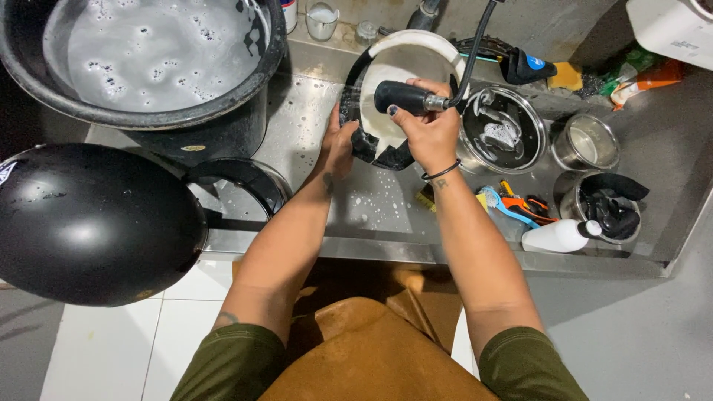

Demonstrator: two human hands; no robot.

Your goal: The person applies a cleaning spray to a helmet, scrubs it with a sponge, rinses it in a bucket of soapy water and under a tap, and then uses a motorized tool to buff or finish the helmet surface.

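Black helmet (89, 223) nearest — tub (223, 111) holds suds; left hand (340, 145) grips liner (394, 111), right hand (431, 126) grips sprayer (405, 97).

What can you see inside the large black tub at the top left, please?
The large black tub is filled with cloudy, soapy water dotted with bubbles. Nothing breaks the surface; anything lying below is hidden by the murky water, and the frame cuts off the tub's far side.

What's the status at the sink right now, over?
Right hand grips black spray handle, aimed at the white-and-black helmet liner. Left hand holds the liner's edge. Sudsy tub and black helmet sit alongside, not blocking.
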